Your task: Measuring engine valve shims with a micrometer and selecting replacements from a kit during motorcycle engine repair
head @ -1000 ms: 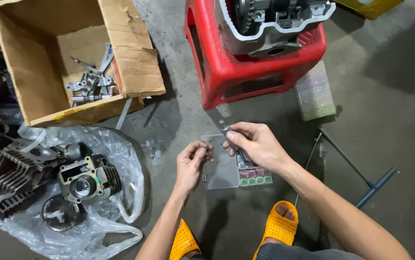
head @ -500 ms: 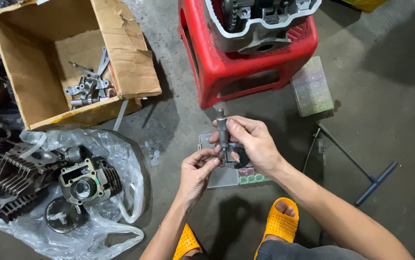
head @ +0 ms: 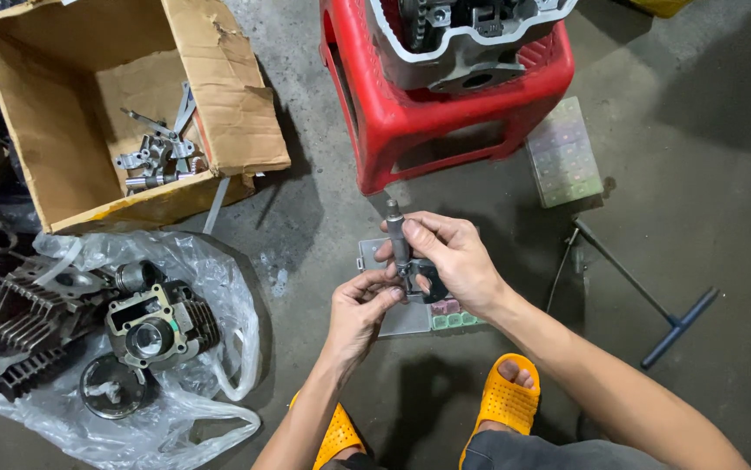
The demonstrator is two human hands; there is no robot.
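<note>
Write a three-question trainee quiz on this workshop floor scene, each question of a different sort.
1. True or false: the right hand holds the slim grey metal measuring tool with its shaft pointing away from the person.
2. Multiple choice: the clear plastic compartment box under the hands lies on A) the red plastic stool, B) the grey concrete floor, C) the brown cardboard box.
3. What does the left hand do?

Key: 1 true; 2 B; 3 its fingertips meet the tool's lower end, beside the right hand.
</note>
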